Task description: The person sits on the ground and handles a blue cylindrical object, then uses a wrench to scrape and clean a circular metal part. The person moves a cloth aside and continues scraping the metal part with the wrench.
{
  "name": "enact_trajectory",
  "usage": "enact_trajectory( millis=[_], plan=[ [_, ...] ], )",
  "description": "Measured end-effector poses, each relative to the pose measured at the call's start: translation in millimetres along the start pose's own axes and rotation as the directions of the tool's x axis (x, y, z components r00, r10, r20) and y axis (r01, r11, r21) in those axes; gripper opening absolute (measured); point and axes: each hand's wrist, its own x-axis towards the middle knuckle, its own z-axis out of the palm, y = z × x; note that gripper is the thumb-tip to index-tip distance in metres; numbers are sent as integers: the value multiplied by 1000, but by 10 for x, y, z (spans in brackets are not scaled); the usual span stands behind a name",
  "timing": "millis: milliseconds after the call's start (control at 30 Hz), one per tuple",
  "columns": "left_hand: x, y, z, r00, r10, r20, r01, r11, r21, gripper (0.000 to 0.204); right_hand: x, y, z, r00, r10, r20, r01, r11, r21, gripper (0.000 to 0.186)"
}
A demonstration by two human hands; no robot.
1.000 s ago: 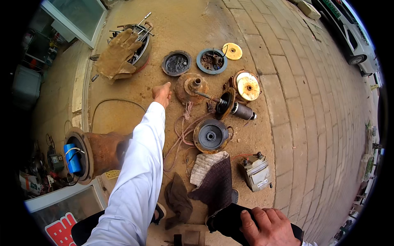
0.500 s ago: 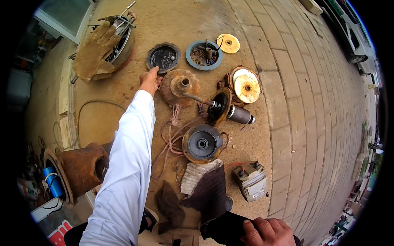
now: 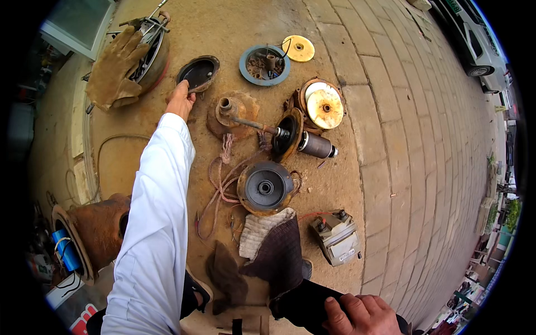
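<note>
My left hand [image 3: 180, 101] grips the near rim of a black round cover [image 3: 199, 72], which is tilted up. Just right of it sits a rusty flanged housing [image 3: 234, 111], crossed by a shaft assembly with a dark cylinder [image 3: 317, 145]. Below lies a grey-black round casting [image 3: 262, 187] beside frayed rope [image 3: 215, 184]. My right hand [image 3: 354, 315] rests with loosely bent fingers apart on my black-clad knee, holding nothing.
A tool-filled pot with a work glove [image 3: 111, 72], a blue dish of small parts [image 3: 264, 64], yellow discs [image 3: 297, 49], a rusty housing [image 3: 95, 226], quilted cloth [image 3: 273, 251] and a grey device [image 3: 340, 240] lie around. A parked car [image 3: 472, 39] stands upper right.
My left hand has reached the black cover, taken hold of its rim, tilted it and drawn it slightly left. My right hand stays on the knee; the view has shifted.
</note>
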Motion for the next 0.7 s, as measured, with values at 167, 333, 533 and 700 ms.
enact_trajectory(
  millis=[167, 333, 533, 700],
  plan=[
    [-325, 308, -155, 989, -140, 50, 136, 989, 64, 24, -82, -146, 74, 993, -5, -117, 2, 1000, -26, 56],
    [-710, 143, -916, 991, -131, 1, 131, 991, 26, 28, -200, -291, 97, 994, -51, -101, 42, 995, -93, 59],
    [-1713, -647, -1970, 963, -253, 94, 262, 961, -94, 21, -590, -476, 260, 967, -49, -250, -21, 963, -269, 35],
    [-3011, -1359, -2949, 955, -294, 42, 295, 955, -30, 20, -824, -418, 275, 942, 50, -332, -133, 963, -232, 21]
  ],
)
